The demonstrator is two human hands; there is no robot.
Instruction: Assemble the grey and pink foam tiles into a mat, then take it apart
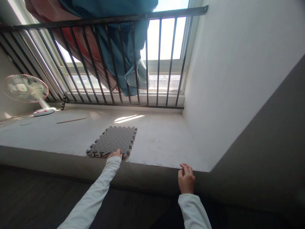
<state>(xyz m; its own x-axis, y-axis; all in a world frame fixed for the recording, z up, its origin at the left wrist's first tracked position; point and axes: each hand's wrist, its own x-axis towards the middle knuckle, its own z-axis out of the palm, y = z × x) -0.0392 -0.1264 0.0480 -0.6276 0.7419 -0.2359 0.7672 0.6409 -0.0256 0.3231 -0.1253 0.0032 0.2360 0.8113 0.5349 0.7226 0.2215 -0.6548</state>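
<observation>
Grey, jigsaw-edged foam mats (116, 138), stacked on white ledge (159, 143), left of centre. Left hand (115, 155) at mats' near edge; cannot tell if pinching. Right hand (187, 179) loosely open, near right.

No lettering, label, brand, number or sign is showing readably anywhere in this view. The fan (25, 89) is bearing a pale hub (22, 88) at the middle of its guard and small red marks on its base (44, 111), but these are appearing too small and soft to be read as any text.
</observation>
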